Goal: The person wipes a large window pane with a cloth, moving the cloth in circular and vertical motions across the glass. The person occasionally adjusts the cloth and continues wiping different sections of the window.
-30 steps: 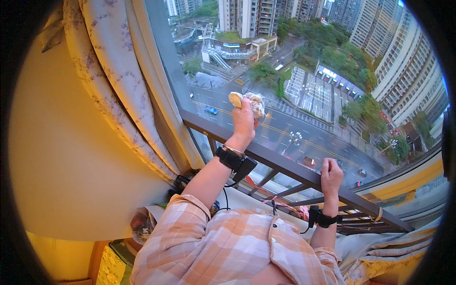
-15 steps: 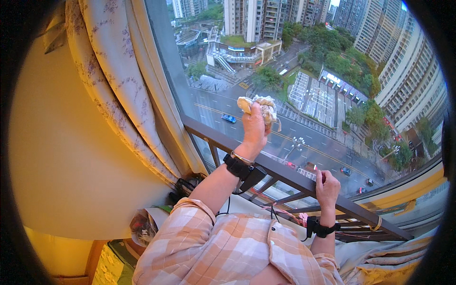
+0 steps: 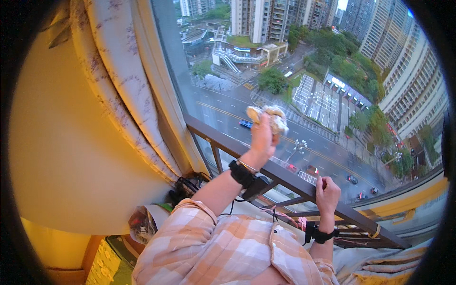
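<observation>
My left hand (image 3: 262,141) is closed around a bunched-up whitish cloth (image 3: 274,119) with yellowish patches. It is stretched out past the dark top bar of the railing (image 3: 280,173), up at the window glass (image 3: 209,97); whether the cloth touches the pane is hard to see. My right hand (image 3: 327,194) is curled over the same railing further right, its fingers partly hidden. Each wrist wears a black strap with a small device, and the left one also has a thin bangle (image 3: 248,165).
A floral curtain (image 3: 128,71) hangs along the left wall. Below it lie dark items (image 3: 183,190) and a plastic bag (image 3: 142,223). Pink string (image 3: 300,222) runs by the railing bars, and draped fabric (image 3: 384,263) is at lower right. Outside, far below, is a road with cars.
My left hand and the cloth have shifted slightly right and down in the picture. The view itself has tilted a little. My right hand has stayed at the railing.
</observation>
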### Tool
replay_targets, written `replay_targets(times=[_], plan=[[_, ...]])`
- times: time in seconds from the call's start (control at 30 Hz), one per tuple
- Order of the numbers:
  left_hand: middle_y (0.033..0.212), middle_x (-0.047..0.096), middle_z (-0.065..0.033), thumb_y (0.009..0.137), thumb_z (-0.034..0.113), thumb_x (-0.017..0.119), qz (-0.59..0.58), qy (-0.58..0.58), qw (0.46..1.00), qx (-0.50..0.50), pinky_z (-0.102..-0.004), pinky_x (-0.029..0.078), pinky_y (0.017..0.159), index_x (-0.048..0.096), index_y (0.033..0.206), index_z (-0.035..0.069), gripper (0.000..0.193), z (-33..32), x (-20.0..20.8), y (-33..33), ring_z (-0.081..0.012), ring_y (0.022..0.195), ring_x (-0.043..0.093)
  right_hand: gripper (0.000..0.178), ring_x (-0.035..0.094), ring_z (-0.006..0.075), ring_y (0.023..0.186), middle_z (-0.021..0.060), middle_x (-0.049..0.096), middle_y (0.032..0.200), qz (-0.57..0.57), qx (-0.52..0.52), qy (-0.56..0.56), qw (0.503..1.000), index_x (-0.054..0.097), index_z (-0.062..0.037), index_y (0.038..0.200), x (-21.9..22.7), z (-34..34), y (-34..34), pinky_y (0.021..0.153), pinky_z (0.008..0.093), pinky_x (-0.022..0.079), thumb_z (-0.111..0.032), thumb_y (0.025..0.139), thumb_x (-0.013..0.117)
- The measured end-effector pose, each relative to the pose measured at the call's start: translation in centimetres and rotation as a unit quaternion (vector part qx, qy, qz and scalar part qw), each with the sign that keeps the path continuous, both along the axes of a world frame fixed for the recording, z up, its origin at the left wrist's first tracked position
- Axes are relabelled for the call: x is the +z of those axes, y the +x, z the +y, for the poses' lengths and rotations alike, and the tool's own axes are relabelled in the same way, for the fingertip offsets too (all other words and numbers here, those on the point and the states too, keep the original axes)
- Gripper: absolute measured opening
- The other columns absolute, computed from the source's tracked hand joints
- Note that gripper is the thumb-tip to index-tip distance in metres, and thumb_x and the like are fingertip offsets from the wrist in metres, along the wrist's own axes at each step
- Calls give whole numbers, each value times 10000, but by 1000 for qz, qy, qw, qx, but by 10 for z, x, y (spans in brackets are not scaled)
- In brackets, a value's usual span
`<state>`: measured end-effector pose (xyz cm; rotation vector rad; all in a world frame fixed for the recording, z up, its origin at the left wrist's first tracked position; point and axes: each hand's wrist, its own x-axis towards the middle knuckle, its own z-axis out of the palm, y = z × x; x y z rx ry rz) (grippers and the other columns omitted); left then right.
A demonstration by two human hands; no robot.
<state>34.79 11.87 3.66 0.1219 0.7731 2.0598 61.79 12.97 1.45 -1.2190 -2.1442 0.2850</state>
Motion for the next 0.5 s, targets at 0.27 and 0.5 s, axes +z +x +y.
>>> replay_targets(times=[0.27, 0.5], plan=[[868, 605, 31, 987, 390, 407, 66, 36, 976, 207, -224, 407, 549, 560, 1002, 174, 265, -30, 27, -190, -97, 725, 552, 205, 611, 333, 593, 166, 619, 655, 13, -1, -7, 1000, 655, -12, 788, 1, -2, 3, 563, 397, 464, -192, 879, 617], [733, 579, 25, 982, 384, 423, 30, 29, 986, 164, -252, 386, 421, 549, 947, 181, 241, -30, 34, -188, -122, 602, 569, 208, 607, 334, 593, 166, 612, 649, 15, 1, -20, 1000, 625, -3, 742, 3, -2, -2, 565, 401, 461, -170, 866, 628]])
